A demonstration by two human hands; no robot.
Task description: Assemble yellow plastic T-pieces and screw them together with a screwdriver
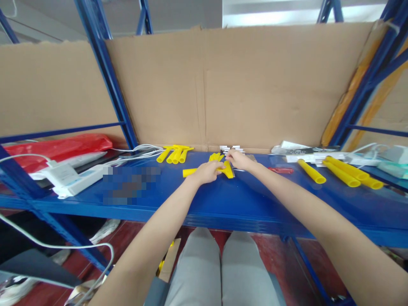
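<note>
My left hand (pixel 208 173) is closed around a yellow plastic tool (pixel 228 170) with a tubular handle and a wide flat head, like a scraper. It lies sideways just above the blue shelf (pixel 178 191), handle end to the left, head to the right. My right hand (pixel 237 160) is beside that head, fingers pinched together; what they hold, if anything, is too small to tell. Behind the hands are several small white and silver strips (pixel 228 148). More yellow pieces (pixel 216 157) lie just past my left hand, partly hidden by it.
Several finished-looking yellow tools (pixel 177 155) lie at the back left. Yellow tubes (pixel 342 172) rest on the right, near a red-handled item (pixel 281 170). A white power strip (pixel 83 180) and cables stand left. A cardboard sheet (pixel 255 85) closes off the back.
</note>
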